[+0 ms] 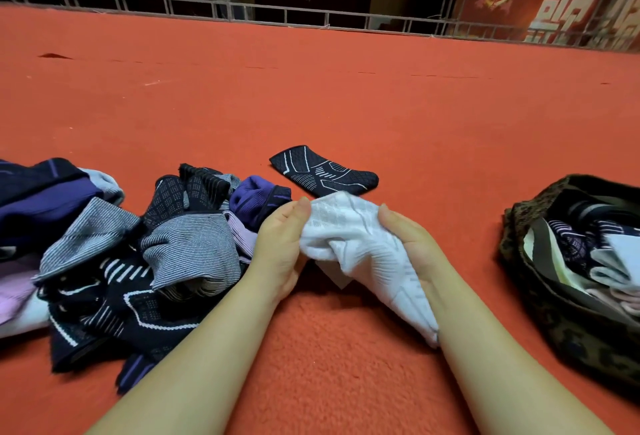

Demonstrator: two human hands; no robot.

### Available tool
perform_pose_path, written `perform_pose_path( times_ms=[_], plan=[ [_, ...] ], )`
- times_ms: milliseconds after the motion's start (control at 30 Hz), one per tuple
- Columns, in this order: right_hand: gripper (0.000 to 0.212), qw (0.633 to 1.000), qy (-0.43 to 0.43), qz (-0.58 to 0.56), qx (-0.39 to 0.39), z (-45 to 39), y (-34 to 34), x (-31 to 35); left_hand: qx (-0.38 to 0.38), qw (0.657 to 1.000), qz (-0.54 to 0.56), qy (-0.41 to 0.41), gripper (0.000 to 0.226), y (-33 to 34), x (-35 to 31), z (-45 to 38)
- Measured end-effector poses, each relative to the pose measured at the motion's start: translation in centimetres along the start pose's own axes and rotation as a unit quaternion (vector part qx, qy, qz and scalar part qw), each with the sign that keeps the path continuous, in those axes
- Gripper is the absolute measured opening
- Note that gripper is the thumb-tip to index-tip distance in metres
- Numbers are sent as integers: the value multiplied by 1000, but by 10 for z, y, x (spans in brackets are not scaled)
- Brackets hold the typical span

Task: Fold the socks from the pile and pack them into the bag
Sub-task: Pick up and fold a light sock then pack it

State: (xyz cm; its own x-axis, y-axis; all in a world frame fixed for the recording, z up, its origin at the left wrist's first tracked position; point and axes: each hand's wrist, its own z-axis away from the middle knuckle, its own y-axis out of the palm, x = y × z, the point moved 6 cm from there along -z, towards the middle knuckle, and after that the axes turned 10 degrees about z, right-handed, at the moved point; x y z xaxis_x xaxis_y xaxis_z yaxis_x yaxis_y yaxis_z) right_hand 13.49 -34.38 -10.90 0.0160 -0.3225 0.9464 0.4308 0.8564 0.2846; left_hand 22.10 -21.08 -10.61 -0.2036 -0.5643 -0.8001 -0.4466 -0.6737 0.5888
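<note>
White sock point(360, 247): bunched and partly folded, held between both hands just above the red carpet point(346, 95), in the middle near the person; its lower end trails along the right wrist
Left hand point(280, 244): palm turned inward, thumb up against the sock's left edge, fingers curled round the fabric from below
Right hand point(412, 240): closed on the sock's right side, thumb on top, fingers hidden under the cloth
Forearms: both bare, reaching in from the bottom edge and converging on the sock
Black sock point(323, 171): lies flat and alone on the carpet just beyond the hands, white line pattern facing up
Sock pile point(114, 251): loose heap on the left, black, purple, grey-striped and lilac pieces, touching the left hand's back
Bag point(554, 310): dark leopard-print, open on the right, well apart from the hands; folded patterned dark, white and pale pink socks inside
Railing point(242, 8): metal, along the carpet's far edge
</note>
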Motion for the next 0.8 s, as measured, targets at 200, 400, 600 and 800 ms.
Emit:
perform_pose_path(
  times_ms=[200,400,600,800],
  plan=[
    [26,778,-223,556,-191,13,2,35,-65,985,-146,58,29,-10,-3,0],
    [70,787,-129,603,15,22,42,-1,-84,995,50,28,14,-10,-11,-3],
    [33,949,-74,305,28,5,23,-2,-34,997,72,-18,39,-11,-1,-5],
    [41,998,-56,-16,-9,2,12,0,141,979,64,-136,102,7,20,3]
  ],
)
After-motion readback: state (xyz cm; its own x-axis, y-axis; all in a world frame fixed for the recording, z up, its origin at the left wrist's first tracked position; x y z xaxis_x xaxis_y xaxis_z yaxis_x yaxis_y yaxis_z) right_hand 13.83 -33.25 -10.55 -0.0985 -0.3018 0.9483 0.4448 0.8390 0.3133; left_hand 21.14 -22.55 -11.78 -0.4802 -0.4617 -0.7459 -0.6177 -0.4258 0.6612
